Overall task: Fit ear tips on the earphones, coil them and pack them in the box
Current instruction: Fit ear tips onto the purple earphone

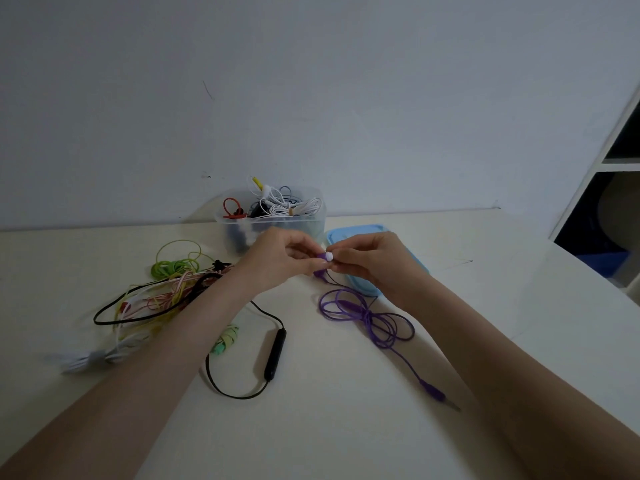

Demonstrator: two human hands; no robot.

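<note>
Purple earbud (321, 256) pinched by left hand (277, 259), white ear tip (329, 257) by right hand (372, 261)

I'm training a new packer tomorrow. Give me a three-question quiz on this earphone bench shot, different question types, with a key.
1. True or false: the purple cable is already coiled and in the clear box.
2. Which lies nearest the right hand? A. green cable B. blue lid C. black cable
3. Fill in: the left hand pinches the purple earbud while the right hand holds a white ____.

Key: 1 false; 2 B; 3 ear tip.
</note>
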